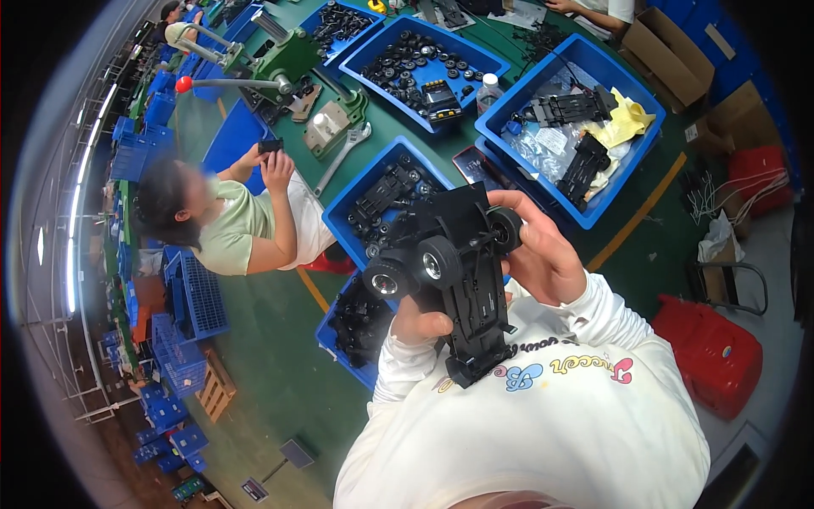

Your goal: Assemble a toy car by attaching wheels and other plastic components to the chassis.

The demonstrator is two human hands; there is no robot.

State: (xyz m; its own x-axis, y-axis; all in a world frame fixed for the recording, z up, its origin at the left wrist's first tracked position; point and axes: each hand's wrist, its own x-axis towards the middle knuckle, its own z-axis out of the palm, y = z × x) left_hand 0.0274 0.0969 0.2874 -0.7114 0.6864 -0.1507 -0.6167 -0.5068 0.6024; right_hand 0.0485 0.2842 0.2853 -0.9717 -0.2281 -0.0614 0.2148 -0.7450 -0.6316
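Close to my chest I hold a black toy car chassis, tilted. A wheel sits at its right side, and two more wheels with silvery hubs show at the left. My left hand is closed round the chassis's left side, thumb showing and the other fingers hidden behind it. The fingers of my right hand curl round the upper right side, by the right wheel. Just beyond my hands, a blue bin holds another black chassis and loose wheels.
A blue tray of wheels and a blue bin of chassis, plastic bags and yellow paper stand further off. A green hand press and wrench lie left of them. A co-worker sits at left; a red chair stands right.
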